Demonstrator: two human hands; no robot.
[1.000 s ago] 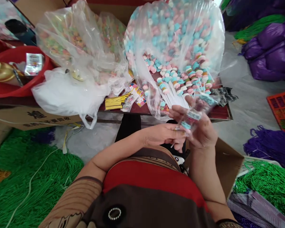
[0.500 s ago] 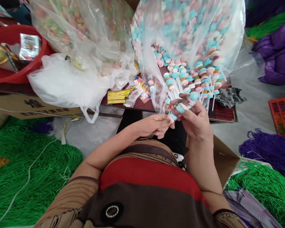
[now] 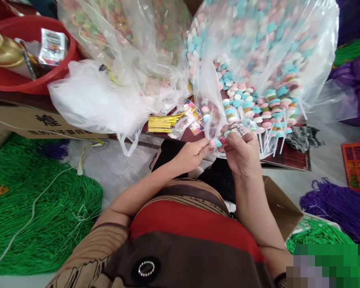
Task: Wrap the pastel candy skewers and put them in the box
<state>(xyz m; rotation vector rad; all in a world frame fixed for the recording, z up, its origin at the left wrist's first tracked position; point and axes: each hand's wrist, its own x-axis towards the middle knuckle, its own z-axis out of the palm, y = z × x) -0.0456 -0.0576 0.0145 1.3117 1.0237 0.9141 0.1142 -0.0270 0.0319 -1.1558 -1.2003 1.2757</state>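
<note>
Between my two hands is a candy skewer (image 3: 217,143) of pink, blue and white pieces, with a clear printed wrapper (image 3: 239,129) around it. My left hand (image 3: 192,155) pinches its left end. My right hand (image 3: 243,151) grips it farther along, thumb on top, hiding its middle. Just beyond, on the dark red table (image 3: 297,157), lie several finished candy skewers (image 3: 270,106) with white sticks. To their left are a bundle of gold twist ties (image 3: 162,123) and small printed wrappers (image 3: 195,120).
A large clear bag of pink, blue and white candies (image 3: 267,36) stands behind the skewers. Beside it are a bag of orange and green candies (image 3: 117,28), a white plastic bag (image 3: 99,98) and a red basin (image 3: 36,85). Green cords (image 3: 45,212) and purple cords (image 3: 336,200) cover the floor.
The candy skewer has turned in my hands, from slanting up to lying flatter, and the wrapper's printed side now shows. My right hand has closed farther over it. The whole view has shifted a little.
</note>
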